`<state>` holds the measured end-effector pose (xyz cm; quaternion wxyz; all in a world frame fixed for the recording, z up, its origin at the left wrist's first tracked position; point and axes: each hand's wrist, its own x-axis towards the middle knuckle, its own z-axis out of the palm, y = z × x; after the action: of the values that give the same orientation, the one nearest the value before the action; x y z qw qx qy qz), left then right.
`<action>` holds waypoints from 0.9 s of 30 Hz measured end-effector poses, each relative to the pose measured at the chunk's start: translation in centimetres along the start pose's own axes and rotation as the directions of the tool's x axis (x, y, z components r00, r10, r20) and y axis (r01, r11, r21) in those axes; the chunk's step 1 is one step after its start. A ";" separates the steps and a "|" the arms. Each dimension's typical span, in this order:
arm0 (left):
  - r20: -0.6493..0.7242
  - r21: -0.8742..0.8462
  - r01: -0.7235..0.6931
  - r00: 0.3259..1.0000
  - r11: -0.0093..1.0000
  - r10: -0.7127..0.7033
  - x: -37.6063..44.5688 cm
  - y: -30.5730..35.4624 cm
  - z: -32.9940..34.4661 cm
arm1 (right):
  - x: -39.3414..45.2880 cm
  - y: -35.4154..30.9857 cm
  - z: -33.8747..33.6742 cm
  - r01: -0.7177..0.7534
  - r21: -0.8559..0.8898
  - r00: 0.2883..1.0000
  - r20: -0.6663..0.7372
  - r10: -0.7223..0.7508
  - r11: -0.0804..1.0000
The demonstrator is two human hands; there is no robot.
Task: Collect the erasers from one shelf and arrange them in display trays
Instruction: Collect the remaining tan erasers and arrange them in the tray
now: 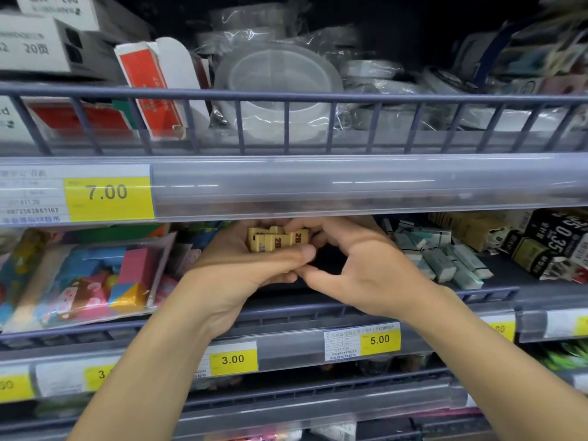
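Several tan erasers [278, 241] marked "2B" lie bunched in my left hand [241, 265], palm up inside the middle shelf, with its thumb curled over their front. My right hand [353, 268] reaches in from the right; its fingertips touch the right end of the bunch and its thumb meets my left thumb below. Whether the right hand grips an eraser is hidden by its own fingers. More erasers in pale green-and-white sleeves [445, 262] lie loose on the shelf to the right.
A clear bag of colourful erasers [92, 278] leans at the left of the same shelf. Black boxes marked 0.35 [556, 246] stand at the far right. A wire rail [286, 97] fronts the upper shelf of tape rolls. Yellow price tags [234, 359] line the shelf edges.
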<state>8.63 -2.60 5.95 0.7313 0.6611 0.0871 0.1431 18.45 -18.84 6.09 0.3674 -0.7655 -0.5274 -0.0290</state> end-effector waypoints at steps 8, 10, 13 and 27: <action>-0.088 0.070 0.018 0.996 0.997 -0.012 0.2 -0.1 -0.1 | 0.3 0.1 0.7 0.058 -0.113 0.998 -0.021 -0.061 0.992; -0.095 0.071 0.005 0.996 0.997 0.002 0.3 -0.1 -0.1 | 0.1 0.4 0.4 0.081 -0.138 0.997 -0.002 -0.082 0.987; -0.116 0.037 0.005 0.993 0.999 -0.001 0.3 -0.1 -0.2 | 0.0 1.5 -1.1 -0.002 -0.203 1.000 0.009 0.003 0.979; -0.088 0.099 -0.015 0.996 0.995 0.024 0.5 -0.8 -0.2 | -1.1 6.7 -6.9 -0.222 -0.590 0.836 0.294 0.463 0.776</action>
<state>9.13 -2.27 5.21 0.6918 0.6901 0.1199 0.1752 25.90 -25.01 7.09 0.0158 -0.9087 -0.4125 0.0616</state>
